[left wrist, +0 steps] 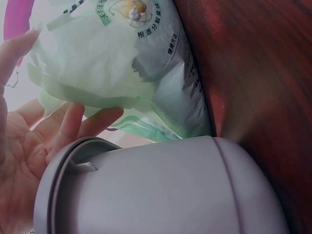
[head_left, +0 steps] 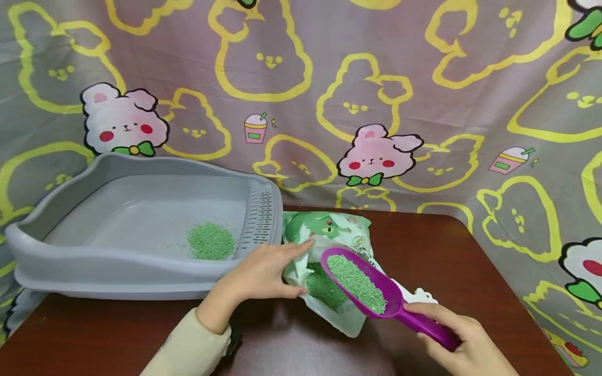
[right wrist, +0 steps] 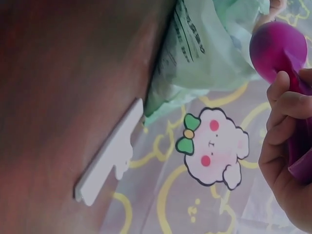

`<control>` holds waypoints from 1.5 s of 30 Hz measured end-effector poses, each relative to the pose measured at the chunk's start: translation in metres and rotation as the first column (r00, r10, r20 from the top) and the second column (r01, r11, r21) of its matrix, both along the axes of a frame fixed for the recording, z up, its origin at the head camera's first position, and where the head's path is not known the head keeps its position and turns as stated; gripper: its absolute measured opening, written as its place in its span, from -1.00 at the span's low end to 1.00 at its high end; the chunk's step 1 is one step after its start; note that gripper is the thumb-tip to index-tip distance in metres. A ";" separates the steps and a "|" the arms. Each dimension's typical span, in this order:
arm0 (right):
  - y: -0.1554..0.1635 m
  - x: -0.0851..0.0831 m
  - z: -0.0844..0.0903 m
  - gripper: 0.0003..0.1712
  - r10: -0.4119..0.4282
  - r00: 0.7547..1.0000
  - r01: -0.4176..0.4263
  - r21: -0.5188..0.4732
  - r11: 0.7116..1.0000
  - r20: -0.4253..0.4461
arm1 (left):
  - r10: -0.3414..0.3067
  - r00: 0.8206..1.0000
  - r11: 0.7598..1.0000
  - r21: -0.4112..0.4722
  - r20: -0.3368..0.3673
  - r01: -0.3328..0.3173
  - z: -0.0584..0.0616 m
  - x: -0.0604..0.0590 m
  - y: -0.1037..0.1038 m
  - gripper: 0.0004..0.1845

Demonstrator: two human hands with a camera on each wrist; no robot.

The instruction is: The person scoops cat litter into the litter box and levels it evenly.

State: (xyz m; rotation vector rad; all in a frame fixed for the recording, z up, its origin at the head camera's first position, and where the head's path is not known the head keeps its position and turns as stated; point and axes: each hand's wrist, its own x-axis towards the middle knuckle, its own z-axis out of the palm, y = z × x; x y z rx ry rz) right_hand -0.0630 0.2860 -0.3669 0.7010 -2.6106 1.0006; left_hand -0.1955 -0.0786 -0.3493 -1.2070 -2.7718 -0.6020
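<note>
At lower centre, the left hand (head_left: 263, 271) rests with straight fingers on the open litter bag (head_left: 329, 261). The right hand (head_left: 463, 339), lower right, grips the purple scoop (head_left: 376, 290), heaped with green litter above the bag's mouth.

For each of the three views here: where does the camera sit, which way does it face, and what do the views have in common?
Head: above, facing forward and down at the table, tray, both hands.
Left wrist: low beside the left hand, facing the litter bag and tray wall.
Right wrist: beside the right hand, facing the purple scoop, bag and cloth.
All three show the bag and scoop.
</note>
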 end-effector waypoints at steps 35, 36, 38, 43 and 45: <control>0.006 -0.039 0.040 -0.28 0.073 0.983 -0.074 0.004 0.997 -0.170 | 0.002 1.000 1.000 -0.003 -0.018 -0.002 -0.001 -0.002 0.001 0.01; 0.006 -0.041 0.039 -0.27 0.076 0.982 -0.078 -0.004 0.997 -0.174 | 0.004 1.000 1.000 -0.005 -0.018 -0.004 -0.001 -0.002 0.001 0.01; 0.006 -0.044 0.039 -0.27 0.083 0.982 -0.088 -0.021 0.996 -0.171 | 0.004 1.000 1.000 -0.005 -0.017 -0.005 -0.001 -0.002 0.001 0.01; 0.004 -0.053 0.040 -0.31 0.103 0.985 -0.113 -0.067 0.991 -0.142 | 0.007 1.000 1.000 -0.011 -0.016 -0.007 -0.001 -0.002 0.001 0.01; 0.003 -0.056 0.040 -0.32 0.110 0.986 -0.121 -0.085 0.989 -0.123 | 0.009 1.000 1.000 -0.016 -0.012 -0.009 -0.001 -0.001 0.001 0.01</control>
